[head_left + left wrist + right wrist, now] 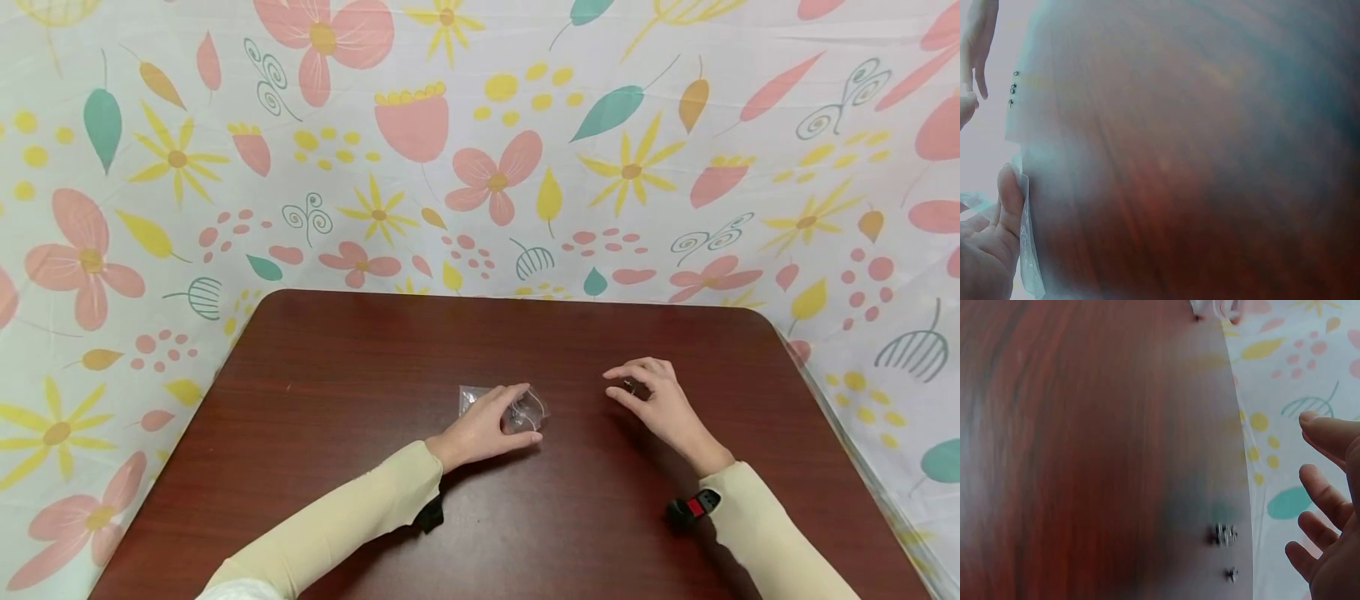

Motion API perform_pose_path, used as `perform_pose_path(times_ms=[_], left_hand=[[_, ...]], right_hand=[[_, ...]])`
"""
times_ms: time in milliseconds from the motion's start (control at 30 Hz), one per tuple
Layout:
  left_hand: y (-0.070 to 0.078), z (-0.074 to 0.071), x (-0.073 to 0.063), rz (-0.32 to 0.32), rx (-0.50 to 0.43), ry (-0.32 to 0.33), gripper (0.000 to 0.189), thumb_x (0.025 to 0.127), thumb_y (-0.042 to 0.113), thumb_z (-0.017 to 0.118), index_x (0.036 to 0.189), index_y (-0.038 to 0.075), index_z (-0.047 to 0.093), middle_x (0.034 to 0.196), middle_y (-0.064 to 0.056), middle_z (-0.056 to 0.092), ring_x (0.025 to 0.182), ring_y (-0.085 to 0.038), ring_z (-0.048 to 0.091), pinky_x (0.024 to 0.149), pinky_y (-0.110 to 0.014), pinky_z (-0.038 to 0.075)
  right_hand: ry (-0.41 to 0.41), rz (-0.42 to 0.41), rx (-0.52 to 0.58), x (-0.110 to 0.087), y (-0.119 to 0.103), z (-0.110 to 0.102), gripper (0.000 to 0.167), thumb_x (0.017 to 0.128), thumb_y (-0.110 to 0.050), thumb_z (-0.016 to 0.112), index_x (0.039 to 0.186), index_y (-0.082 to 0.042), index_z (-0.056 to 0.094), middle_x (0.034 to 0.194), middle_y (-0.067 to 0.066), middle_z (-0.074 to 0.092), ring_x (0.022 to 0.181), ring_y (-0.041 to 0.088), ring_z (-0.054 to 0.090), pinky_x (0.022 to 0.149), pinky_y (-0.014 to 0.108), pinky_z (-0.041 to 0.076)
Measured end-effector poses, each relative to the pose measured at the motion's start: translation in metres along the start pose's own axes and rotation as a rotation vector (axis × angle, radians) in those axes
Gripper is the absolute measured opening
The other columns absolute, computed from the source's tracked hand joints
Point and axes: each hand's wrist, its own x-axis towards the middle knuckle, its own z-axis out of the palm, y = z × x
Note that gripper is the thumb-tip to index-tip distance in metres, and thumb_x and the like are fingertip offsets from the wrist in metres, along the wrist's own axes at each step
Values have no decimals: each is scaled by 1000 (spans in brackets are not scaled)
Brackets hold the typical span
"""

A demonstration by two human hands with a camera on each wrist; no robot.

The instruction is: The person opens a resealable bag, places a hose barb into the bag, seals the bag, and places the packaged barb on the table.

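Observation:
A clear plastic bag (469,396) lies on the dark brown table, with a pale curved line showing at its right side. My left hand (480,427) rests over the bag, its thumb and forefinger stretched apart; the bag's edge (1030,250) runs beside a finger in the left wrist view. To the right, my right hand (666,407) hovers with loosely bent, spread fingers and nothing visible between them. Several small dark metallic pieces (1224,535) lie on the table near it; their exact kind is too small to tell. In the head view the right hand partly hides these pieces (632,387).
The reddish-brown table (360,350) has rounded far corners. A white cloth (495,242) printed with flowers and leaves hangs behind it and along both sides. A dark strap with a red part (696,505) sits at the right wrist.

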Motion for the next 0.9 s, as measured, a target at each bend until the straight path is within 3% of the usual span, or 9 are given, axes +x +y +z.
perform_pose_path(times_ms=[200, 467, 700, 900], left_hand=[[0, 0, 0, -2, -1, -10, 84, 91, 56, 76, 159, 18, 44, 133, -4, 61, 104, -13, 58, 89, -29, 51], [0, 0, 1, -7, 9, -9, 85, 91, 57, 75, 159, 19, 43, 139, -5, 60, 114, -17, 60, 94, -33, 52], [-2, 1, 1, -3, 10, -6, 86, 90, 60, 75, 159, 20, 43, 135, -4, 61, 109, -14, 61, 91, -32, 53], [-1, -1, 1, -7, 6, -15, 85, 91, 58, 75, 160, 20, 42, 135, -5, 60, 108, -15, 61, 90, -32, 53]], right_hand=[[-17, 26, -12, -7, 10, -11, 23, 90, -5, 81, 112, -8, 78, 109, 8, 65, 111, 31, 43, 84, 40, 35], [-2, 26, -16, -11, 33, -18, 22, 88, -1, 80, 110, -6, 78, 107, 11, 67, 114, 36, 45, 91, 49, 30], [-53, 142, -26, -13, 51, -31, 27, 94, -12, 79, 120, -8, 74, 112, 14, 66, 116, 39, 43, 89, 50, 34], [-75, 139, -49, -13, 66, -38, 20, 94, -10, 78, 115, -8, 76, 114, 18, 67, 115, 40, 44, 91, 52, 32]])
